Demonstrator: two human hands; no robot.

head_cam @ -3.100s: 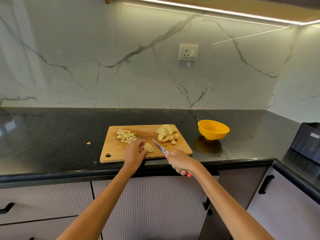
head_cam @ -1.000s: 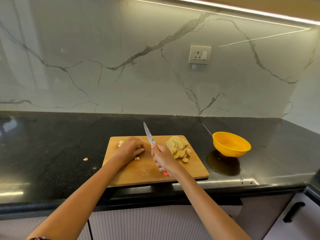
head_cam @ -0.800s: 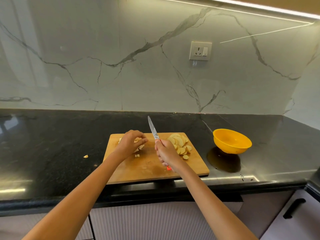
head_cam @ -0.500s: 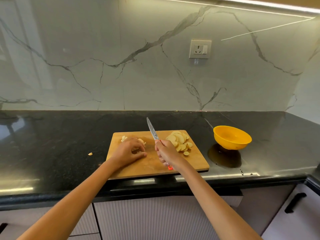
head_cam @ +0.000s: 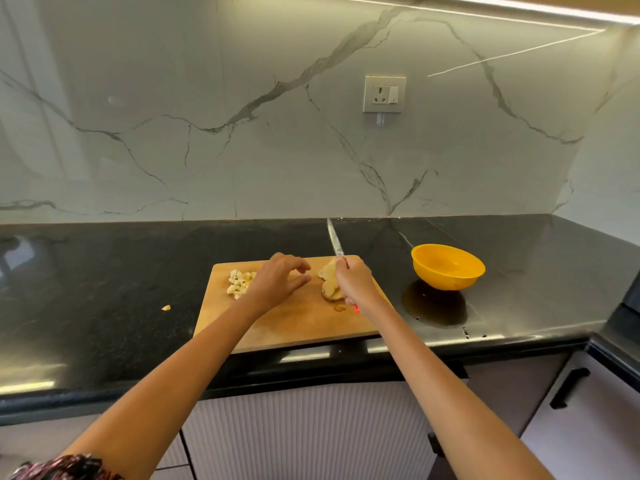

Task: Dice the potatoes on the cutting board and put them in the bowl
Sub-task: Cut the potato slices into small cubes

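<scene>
1. Head view, work surface: a wooden cutting board [head_cam: 304, 323] lay on the black tabletop [head_cam: 104, 271], its near edge close to the tabletop's front edge.
2. Head view, potato: a heap of diced potato [head_cam: 239, 281] sat on the board's far left part; potato slices [head_cam: 329, 282] lay right of centre, partly hidden by the right hand. One stray potato piece [head_cam: 166, 308] rested on the tabletop, left of the board.
3. Head view, left hand [head_cam: 277, 282]: it was held above the board between the dice and the slices, its grip loose, fingers slightly curled and spread, holding nothing.
4. Head view, right hand [head_cam: 355, 284]: its grip was closed round the red handle of a knife [head_cam: 335, 242], the blade pointing up and away.
5. Head view, bowl: the yellow bowl [head_cam: 447, 271] stood on the tabletop, right of the board and apart from it.
</scene>
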